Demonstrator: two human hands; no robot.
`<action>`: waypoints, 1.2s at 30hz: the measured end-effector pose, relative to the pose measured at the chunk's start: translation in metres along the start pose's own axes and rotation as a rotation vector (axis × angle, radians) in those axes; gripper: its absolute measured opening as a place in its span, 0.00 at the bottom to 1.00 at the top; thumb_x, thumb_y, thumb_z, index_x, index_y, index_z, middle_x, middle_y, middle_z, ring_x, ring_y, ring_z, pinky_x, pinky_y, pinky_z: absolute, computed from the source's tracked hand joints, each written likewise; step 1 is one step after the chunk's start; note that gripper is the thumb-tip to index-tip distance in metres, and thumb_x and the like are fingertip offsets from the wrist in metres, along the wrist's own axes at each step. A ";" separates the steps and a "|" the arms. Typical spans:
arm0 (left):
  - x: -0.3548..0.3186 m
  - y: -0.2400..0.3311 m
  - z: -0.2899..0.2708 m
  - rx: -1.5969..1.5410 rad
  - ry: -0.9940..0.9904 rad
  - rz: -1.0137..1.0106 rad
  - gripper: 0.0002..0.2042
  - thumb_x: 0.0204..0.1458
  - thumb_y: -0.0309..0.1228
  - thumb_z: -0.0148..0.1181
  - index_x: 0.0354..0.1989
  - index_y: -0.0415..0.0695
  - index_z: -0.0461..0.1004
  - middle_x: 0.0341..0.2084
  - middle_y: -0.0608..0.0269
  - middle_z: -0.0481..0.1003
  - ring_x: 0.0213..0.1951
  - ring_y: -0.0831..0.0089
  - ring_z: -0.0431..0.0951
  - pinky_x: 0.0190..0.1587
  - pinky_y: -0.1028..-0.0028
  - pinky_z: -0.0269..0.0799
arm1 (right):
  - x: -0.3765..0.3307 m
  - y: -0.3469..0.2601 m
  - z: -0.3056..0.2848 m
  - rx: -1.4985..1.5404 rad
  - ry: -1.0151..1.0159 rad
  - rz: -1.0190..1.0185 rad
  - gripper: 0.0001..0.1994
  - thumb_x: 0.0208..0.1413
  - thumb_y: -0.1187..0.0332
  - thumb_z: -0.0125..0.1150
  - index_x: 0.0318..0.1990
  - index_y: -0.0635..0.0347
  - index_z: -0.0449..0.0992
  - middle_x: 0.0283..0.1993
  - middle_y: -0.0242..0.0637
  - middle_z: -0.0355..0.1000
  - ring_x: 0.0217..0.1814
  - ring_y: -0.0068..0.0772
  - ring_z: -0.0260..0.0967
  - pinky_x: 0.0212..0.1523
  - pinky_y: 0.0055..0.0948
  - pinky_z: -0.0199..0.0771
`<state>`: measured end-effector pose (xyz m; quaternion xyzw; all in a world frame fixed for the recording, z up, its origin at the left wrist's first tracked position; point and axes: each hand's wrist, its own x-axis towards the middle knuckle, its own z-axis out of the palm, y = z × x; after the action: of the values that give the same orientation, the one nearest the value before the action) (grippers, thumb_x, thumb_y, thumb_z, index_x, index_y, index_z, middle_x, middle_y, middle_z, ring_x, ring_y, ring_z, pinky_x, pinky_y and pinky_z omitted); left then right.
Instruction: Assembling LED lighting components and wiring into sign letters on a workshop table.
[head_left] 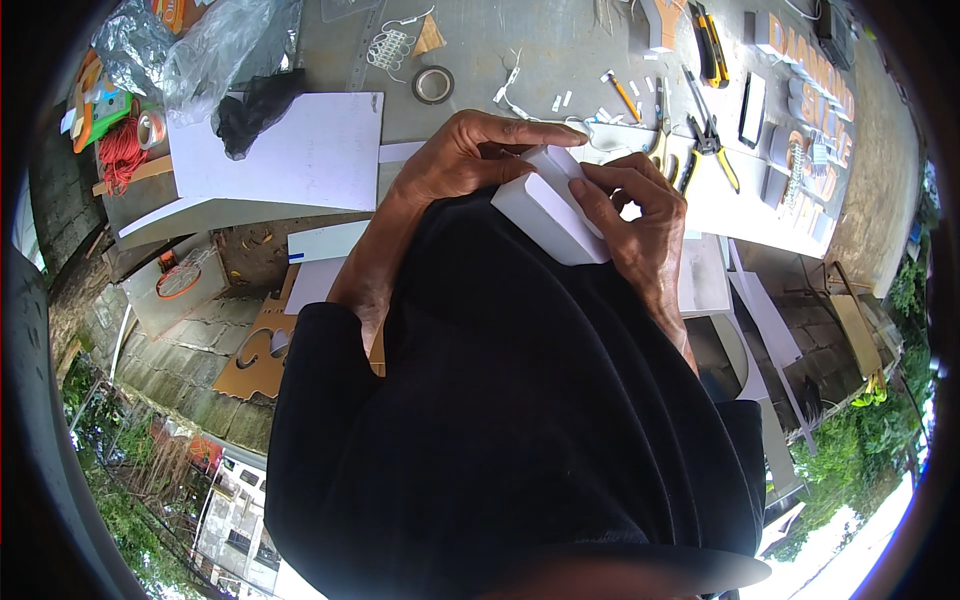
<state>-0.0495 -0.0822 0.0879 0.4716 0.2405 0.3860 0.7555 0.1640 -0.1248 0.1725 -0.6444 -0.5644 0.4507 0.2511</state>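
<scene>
Close to my chest, at the table's near edge, I hold a white box-shaped letter piece (553,222) between both hands. Its pale side walls stand up around a narrow gap. My left hand (470,155) is curled over the far left end, with the index finger stretched along the top edge. My right hand (637,208) pinches the right wall between thumb and fingers. Part of the piece is hidden behind the fingers. Beyond the hands lie scissors (662,145) and small white strips (567,99).
To the right lie yellow-black pliers (707,150), a box cutter (711,50), a phone (752,110) and several raised letters (812,110). A tape roll (433,85) sits ahead. On the left are a white sheet (280,150), clear plastic (220,50) and red cord (121,155).
</scene>
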 end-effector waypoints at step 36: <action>0.005 0.034 0.013 0.365 0.088 -0.265 0.19 0.51 0.07 0.53 0.45 0.42 0.82 0.49 0.55 0.80 0.50 0.69 0.80 0.56 0.72 0.78 | -0.014 -0.012 -0.026 0.082 -0.219 0.220 0.15 0.45 0.69 0.77 0.42 0.59 0.85 0.29 0.31 0.76 0.24 0.19 0.58 0.28 0.26 0.61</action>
<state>-0.0486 -0.0765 0.1241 0.5474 0.3989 0.2538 0.6905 0.1811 -0.1301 0.1993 -0.6386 -0.4955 0.5657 0.1633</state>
